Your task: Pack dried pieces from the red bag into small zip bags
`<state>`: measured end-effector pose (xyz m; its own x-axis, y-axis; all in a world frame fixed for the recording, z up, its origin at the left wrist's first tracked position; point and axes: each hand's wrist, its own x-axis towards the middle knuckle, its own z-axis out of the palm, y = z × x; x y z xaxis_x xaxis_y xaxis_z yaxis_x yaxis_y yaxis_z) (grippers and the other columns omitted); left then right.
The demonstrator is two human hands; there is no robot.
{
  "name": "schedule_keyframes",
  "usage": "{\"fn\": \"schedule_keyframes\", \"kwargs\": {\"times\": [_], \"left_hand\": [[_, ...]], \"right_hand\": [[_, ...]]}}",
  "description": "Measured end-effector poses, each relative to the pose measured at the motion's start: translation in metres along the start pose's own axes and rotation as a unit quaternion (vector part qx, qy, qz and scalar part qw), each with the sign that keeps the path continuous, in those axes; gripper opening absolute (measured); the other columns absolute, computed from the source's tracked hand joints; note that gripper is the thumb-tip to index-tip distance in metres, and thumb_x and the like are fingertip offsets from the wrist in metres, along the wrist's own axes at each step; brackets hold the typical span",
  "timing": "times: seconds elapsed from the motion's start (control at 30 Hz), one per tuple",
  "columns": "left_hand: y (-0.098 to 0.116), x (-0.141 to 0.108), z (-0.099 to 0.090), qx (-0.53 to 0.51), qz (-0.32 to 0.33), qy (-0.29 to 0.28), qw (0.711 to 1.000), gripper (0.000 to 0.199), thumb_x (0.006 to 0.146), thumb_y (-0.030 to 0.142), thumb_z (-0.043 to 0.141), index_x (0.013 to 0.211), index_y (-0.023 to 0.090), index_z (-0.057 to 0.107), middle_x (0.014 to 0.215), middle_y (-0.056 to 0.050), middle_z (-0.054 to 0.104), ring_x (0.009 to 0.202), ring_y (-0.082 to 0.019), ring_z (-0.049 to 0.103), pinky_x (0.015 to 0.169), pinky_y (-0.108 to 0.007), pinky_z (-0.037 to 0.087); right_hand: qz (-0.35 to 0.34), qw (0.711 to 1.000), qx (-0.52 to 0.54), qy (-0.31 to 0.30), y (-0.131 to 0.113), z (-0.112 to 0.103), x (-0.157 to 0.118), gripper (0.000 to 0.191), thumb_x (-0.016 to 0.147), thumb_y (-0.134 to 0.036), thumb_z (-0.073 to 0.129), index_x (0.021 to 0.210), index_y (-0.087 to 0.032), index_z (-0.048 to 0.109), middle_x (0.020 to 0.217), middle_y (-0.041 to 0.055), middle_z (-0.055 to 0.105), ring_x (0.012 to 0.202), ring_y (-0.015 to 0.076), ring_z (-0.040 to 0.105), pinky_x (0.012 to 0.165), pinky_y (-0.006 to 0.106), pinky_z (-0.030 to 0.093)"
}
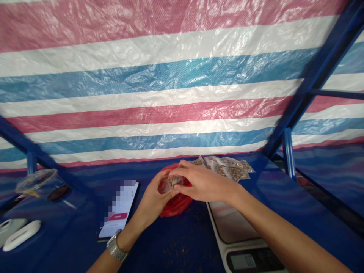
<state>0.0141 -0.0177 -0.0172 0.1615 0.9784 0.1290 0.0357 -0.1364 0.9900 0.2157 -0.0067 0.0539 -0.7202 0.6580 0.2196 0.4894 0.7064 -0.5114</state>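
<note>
Just blue tabletop (182, 242), striped tarp (159, 87), L grip (155, 199), R grip (203, 184) shut on clear pkt (174, 181)

I log a blue-covered counter (176, 250) carrying a digital scale (233, 223), a smartphone (118, 210), small filled plastic bags (222, 167), a red plastic bag (176, 204) and white oblong objects (21, 236).

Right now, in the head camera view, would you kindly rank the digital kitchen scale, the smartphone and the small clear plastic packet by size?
Largest to smallest:
1. The digital kitchen scale, though it sits nearest the camera, which may exaggerate it.
2. The smartphone.
3. The small clear plastic packet, partly covered.
</note>
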Motion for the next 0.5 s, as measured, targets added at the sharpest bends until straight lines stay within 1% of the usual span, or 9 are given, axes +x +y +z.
{"fn": "schedule_keyframes", "kwargs": {"times": [0.07,0.13,0.2,0.27,0.33,0.4,0.5], "left_hand": [[0.003,0.001,-0.002,-0.003,-0.013,-0.011,1.000,0.052,0.074,0.035,0.090,0.119,0.019,0.072,0.126,-0.011,0.074,0.122,-0.029,0.067,0.112,-0.039,0.045],[0.002,0.001,-0.003,-0.002,-0.021,-0.004,1.000,0.047,0.073,0.035,0.091,0.114,0.019,0.073,0.121,-0.010,0.076,0.118,-0.030,0.068,0.110,-0.039,0.046],[-0.001,0.000,-0.004,0.001,-0.014,0.008,1.000,0.044,0.075,0.034,0.090,0.113,0.020,0.072,0.119,-0.009,0.076,0.116,-0.028,0.069,0.110,-0.039,0.047],[-0.005,-0.001,-0.004,0.003,0.001,0.011,1.000,0.042,0.077,0.033,0.089,0.113,0.021,0.071,0.119,-0.009,0.076,0.116,-0.027,0.069,0.109,-0.039,0.047],[-0.006,-0.001,-0.005,0.006,0.009,0.015,1.000,0.042,0.078,0.033,0.088,0.114,0.021,0.069,0.119,-0.008,0.076,0.116,-0.027,0.069,0.109,-0.038,0.048],[-0.003,-0.002,-0.006,0.005,0.011,0.019,1.000,0.045,0.077,0.035,0.089,0.115,0.021,0.069,0.119,-0.008,0.076,0.116,-0.027,0.069,0.107,-0.037,0.049],[0.004,-0.003,-0.006,-0.019,0.007,0.009,1.000,0.049,0.075,0.038,0.091,0.116,0.021,0.070,0.120,-0.009,0.076,0.116,-0.028,0.069,0.106,-0.037,0.050]], "right_hand": [[-0.015,1.000,0.027,0.004,0.001,0.001,0.001,0.017,0.100,-0.022,0.060,0.114,-0.021,0.069,0.115,0.0071,0.070,0.113,0.0214,0.063,0.103,0.035,0.046],[-0.011,0.998,0.056,0.012,0.002,0.003,0.002,0.020,0.100,-0.021,0.059,0.119,-0.021,0.067,0.120,0.0069,0.071,0.113,0.0205,0.064,0.103,0.033,0.046],[0.020,0.996,0.082,0.021,0.005,0.006,0.003,0.020,0.100,-0.023,0.058,0.120,-0.020,0.063,0.115,0.0070,0.073,0.102,0.0194,0.067,0.092,0.031,0.050],[0.048,0.993,0.102,0.031,0.007,0.008,0.003,0.018,0.100,-0.026,0.061,0.116,-0.019,0.061,0.106,0.0060,0.074,0.091,0.0185,0.068,0.081,0.030,0.051],[0.052,0.990,0.121,0.042,0.008,0.009,0.004,0.016,0.099,-0.028,0.063,0.112,-0.019,0.061,0.101,0.0042,0.075,0.087,0.0178,0.069,0.078,0.029,0.051],[0.037,0.988,0.141,0.045,0.007,0.007,0.005,0.014,0.099,-0.026,0.064,0.112,-0.020,0.064,0.102,0.0029,0.076,0.088,0.0170,0.070,0.079,0.028,0.051],[0.009,0.987,0.154,0.040,0.007,0.003,0.005,0.024,0.098,-0.023,0.064,0.122,-0.022,0.067,0.117,0.0046,0.076,0.098,0.0172,0.070,0.087,0.029,0.052]]}}
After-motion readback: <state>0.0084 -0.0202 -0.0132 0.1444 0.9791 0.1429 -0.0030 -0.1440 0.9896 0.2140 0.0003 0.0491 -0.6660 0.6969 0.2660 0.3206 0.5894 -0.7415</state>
